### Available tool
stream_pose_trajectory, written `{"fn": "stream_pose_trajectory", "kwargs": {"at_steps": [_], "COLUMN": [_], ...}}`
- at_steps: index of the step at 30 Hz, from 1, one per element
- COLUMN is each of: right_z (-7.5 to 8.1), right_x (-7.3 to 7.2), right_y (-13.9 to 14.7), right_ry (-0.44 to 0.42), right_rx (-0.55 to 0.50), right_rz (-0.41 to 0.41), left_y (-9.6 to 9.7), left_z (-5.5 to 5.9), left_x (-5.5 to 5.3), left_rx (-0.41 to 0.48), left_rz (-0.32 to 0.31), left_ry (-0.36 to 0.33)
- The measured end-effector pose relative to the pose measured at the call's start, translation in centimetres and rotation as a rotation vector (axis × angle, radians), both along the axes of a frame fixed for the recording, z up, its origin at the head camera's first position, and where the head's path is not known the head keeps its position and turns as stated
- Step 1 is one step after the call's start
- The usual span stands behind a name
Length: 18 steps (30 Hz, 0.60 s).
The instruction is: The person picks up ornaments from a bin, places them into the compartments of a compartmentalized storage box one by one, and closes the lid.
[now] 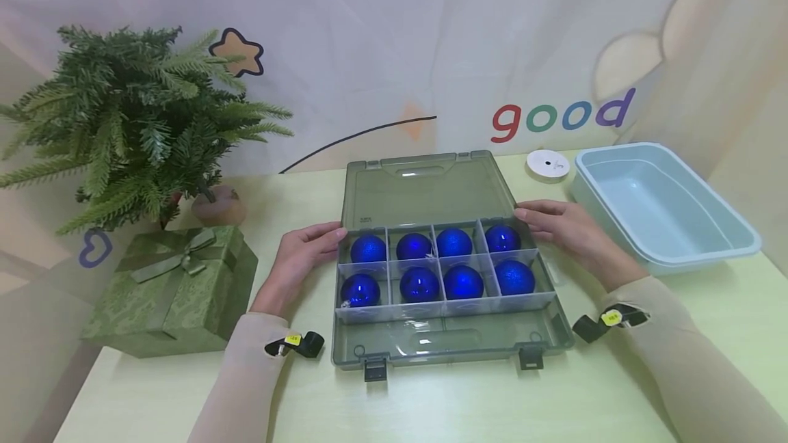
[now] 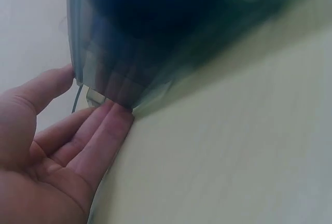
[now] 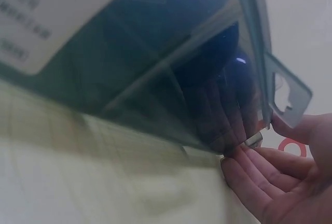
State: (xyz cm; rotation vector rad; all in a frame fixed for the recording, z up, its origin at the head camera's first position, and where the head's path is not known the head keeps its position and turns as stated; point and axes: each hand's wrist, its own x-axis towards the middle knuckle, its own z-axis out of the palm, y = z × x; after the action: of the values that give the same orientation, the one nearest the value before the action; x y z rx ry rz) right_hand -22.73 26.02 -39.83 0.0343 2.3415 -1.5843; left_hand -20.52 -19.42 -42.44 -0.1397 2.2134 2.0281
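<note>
A clear grey-green plastic storage box [image 1: 452, 340] lies in front of me with its lid [image 1: 425, 190] folded back. Shiny and glittery blue Christmas balls [image 1: 420, 284] fill its divided compartments, one in each. My left hand [image 1: 303, 258] grips the box at its left rear corner; in the left wrist view the thumb [image 2: 54, 81] is at the rim and the other fingers reach round behind the wall. On the opposite side my right hand [image 1: 569, 234] holds the right rear corner the same way, its fingers [image 3: 254, 175] partly seen through the plastic.
To the left stands a green gift box [image 1: 178, 292] with a bow, in front of a small artificial Christmas tree [image 1: 141, 108]. A light blue plastic basin [image 1: 671, 258] sits at the right. Beside it, near the back curtain, lies a white ribbon spool [image 1: 548, 164].
</note>
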Motion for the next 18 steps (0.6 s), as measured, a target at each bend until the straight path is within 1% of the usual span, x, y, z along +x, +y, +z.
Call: {"fn": "stream_pose_trajectory", "kwargs": {"at_steps": [10,14,18], "right_z": [0.08,0.01,-0.12], "right_x": [-0.03,0.00,0.13], "right_y": [0.01,-0.14,-0.16], "right_ry": [0.032,0.041,0.059], "right_rx": [0.070,0.053,0.031], "right_rz": [-0.008,-0.014,-0.020], "left_y": [0.15,0.12,0.21], "left_z": [-0.16,-0.11,0.04], "left_x": [-0.13,-0.16,-0.17], "left_rx": [0.042,0.059,0.048], "left_rz": [0.018,0.022,0.025], "left_ry": [0.017,0.023,0.025]}}
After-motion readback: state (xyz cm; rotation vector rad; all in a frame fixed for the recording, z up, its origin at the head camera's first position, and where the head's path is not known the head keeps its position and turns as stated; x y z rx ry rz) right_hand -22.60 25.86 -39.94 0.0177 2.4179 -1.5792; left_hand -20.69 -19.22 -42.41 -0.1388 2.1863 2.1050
